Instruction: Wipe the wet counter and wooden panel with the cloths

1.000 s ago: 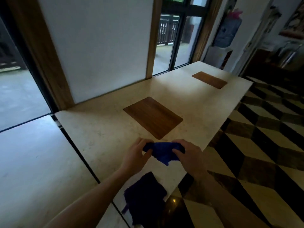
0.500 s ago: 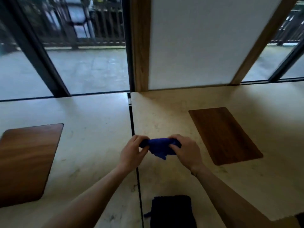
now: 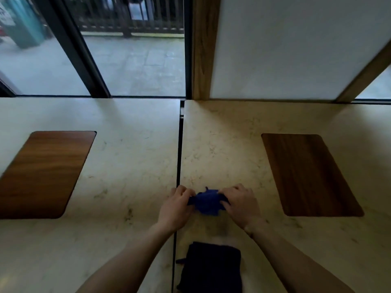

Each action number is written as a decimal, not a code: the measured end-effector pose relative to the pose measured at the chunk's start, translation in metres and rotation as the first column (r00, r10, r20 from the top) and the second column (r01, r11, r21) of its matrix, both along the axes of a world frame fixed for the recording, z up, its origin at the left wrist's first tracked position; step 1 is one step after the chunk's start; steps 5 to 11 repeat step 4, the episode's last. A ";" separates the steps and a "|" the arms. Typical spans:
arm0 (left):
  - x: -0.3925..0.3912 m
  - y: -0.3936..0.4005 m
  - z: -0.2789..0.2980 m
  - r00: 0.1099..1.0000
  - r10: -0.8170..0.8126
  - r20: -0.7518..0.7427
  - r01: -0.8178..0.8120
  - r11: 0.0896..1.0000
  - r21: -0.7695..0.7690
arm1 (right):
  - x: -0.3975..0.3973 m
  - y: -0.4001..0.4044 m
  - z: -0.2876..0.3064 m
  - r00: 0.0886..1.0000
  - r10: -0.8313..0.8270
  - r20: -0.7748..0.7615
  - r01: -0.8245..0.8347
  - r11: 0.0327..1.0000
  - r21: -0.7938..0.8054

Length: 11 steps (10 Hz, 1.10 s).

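a pale, marbled surface [image 3: 131,127] runs along a window and a white wall panel framed in wood. a thin dark seam [image 3: 178,149] splits it into two slabs. a wooden panel [image 3: 45,172] is set into the left slab, and another wooden panel [image 3: 307,174] into the right slab. near the seam, on the right slab, both hands hold a bunched blue cloth [image 3: 207,203] between them, just above or on the surface; which, i cannot tell. the left hand [image 3: 176,208] has its fingers curled closed on the cloth's left end, and the right hand [image 3: 241,205] has its fingers pinched closed on the right end. a dark cloth [image 3: 211,267], folded flat, lies on the surface nearer the person, just right of the seam, between the forearms.
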<state>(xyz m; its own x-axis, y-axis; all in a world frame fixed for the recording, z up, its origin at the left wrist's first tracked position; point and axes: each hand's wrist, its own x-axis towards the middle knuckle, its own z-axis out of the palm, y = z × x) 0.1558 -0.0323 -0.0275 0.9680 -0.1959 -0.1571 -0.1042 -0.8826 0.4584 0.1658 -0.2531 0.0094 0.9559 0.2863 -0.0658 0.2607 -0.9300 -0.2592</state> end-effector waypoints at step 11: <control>-0.018 -0.002 -0.002 0.993 0.108 -0.043 -0.109 0.994 -0.031 | -0.009 -0.028 -0.013 0.977 -0.074 -0.202 0.098 0.989 0.111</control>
